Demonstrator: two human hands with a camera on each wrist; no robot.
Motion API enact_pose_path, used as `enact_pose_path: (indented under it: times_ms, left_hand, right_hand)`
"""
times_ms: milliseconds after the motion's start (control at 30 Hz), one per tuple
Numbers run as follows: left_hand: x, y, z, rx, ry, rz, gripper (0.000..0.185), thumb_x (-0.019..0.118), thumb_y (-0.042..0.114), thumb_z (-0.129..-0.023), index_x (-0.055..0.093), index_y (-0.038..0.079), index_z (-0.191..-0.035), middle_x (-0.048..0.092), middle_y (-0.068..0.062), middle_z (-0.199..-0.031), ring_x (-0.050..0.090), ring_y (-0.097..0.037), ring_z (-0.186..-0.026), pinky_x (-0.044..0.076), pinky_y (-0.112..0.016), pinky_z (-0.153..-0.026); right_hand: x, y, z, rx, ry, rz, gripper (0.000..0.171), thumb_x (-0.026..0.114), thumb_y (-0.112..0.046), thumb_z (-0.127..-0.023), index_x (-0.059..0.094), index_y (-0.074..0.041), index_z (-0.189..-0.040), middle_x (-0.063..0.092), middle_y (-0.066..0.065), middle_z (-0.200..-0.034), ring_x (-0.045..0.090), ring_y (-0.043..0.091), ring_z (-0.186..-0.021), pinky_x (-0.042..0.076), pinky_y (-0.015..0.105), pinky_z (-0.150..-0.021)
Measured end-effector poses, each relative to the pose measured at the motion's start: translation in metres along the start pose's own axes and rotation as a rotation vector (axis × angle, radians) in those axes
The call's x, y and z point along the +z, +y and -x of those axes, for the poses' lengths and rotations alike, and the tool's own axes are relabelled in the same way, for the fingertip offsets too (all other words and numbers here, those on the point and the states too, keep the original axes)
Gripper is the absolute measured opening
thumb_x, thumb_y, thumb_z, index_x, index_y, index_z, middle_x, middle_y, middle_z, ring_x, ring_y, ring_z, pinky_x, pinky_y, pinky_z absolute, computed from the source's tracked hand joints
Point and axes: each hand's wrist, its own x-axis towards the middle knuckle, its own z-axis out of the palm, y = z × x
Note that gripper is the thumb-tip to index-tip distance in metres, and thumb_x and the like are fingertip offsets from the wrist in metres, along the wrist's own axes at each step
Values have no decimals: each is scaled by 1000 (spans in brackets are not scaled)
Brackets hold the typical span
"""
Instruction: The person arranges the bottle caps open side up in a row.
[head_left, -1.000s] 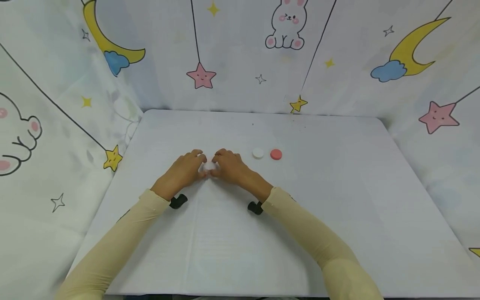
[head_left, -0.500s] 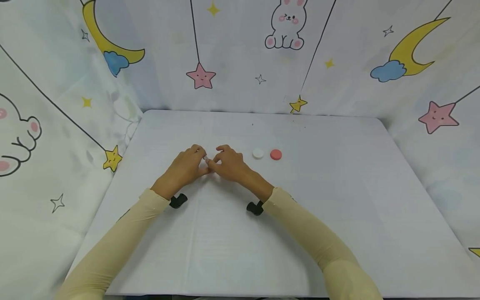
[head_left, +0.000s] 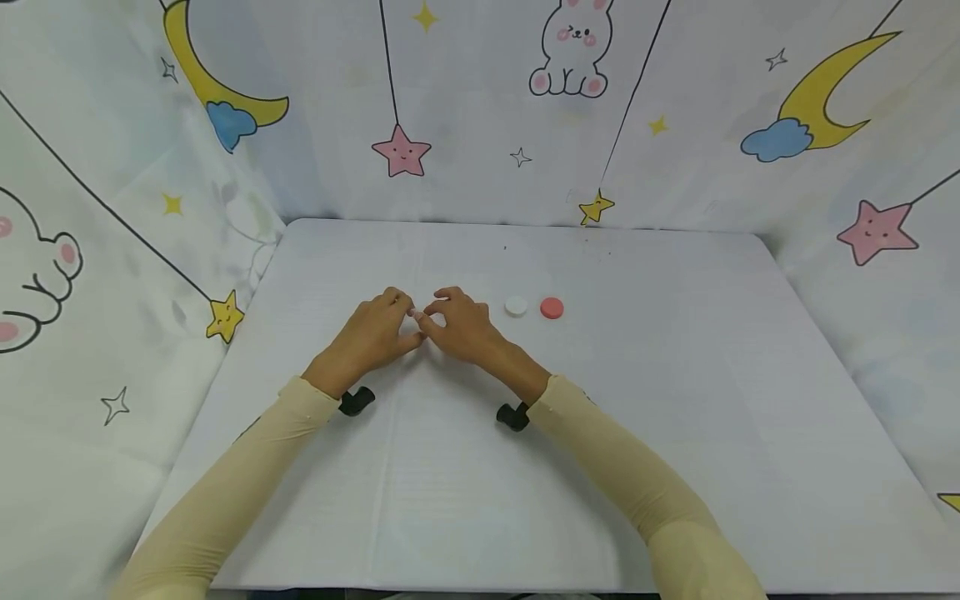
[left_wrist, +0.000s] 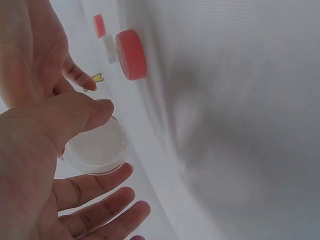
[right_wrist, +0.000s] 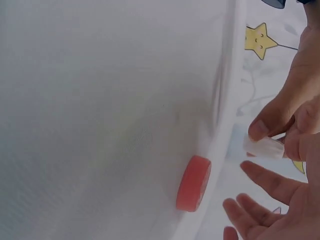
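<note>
1. Background first: seeing a cartoon-printed cloth backdrop [head_left: 480, 92] rising behind and beside a white-covered table [head_left: 637, 417].
2. Seeing left hand [head_left: 367, 337] reaching in over the left-centre of the table, pinching clear cap [left_wrist: 100, 146] between thumb and index finger, holding it up off the tabletop. Seeing remaining left fingers extending loosely, spreading apart.
3. Seeing right hand [head_left: 463, 332] meeting the clear cap from the other side, touching its end with the thumb — not being able to tell whether also gripping. Seeing other right fingers reaching out, spreading.
4. Spotting near red cap [left_wrist: 132, 55] sitting on the table close to both hands, showing in both wrist views.
5. Seeing white cap [head_left: 515, 307] and far red cap [head_left: 552, 308] lying near each other, not touching — resting right of the right hand.
6. Seeing cream sleeves [head_left: 225, 492] covering both arms, black device [head_left: 357, 402] poking out beside the left wrist.
</note>
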Motion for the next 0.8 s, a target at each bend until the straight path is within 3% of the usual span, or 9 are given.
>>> enact_pose_path:
  times_ms: [200, 467, 800]
  left_hand:
    - [-1, 0, -2, -11, -22, -9, 46, 78, 36, -96, 66, -2, -121, 59, -22, -134, 66, -38, -110, 52, -55, -98]
    - [-3, 1, -3, -16, -47, -26, 50, 81, 34, -95, 71, -3, -126, 59, -22, -134, 67, -40, -111, 51, -56, -102]
    - [1, 3, 0, 13, -81, -63, 50, 82, 30, -94, 71, -1, -131, 61, -21, -128, 65, -39, -112, 51, -57, -103]
  right_hand:
    - [-2, 7, 1, -67, 36, 25, 40, 53, -39, -111, 66, -16, -141, 49, 12, -157, 53, 28, -142, 46, 59, -104]
    - [-4, 13, 2, -143, 27, 61, 36, 64, -31, -108, 68, -17, -140, 48, 14, -157, 56, 28, -138, 48, 58, -101]
    - [-3, 17, 4, -133, -43, 77, 40, 70, -33, -104, 69, -19, -141, 43, 12, -163, 53, 30, -141, 45, 57, -102]
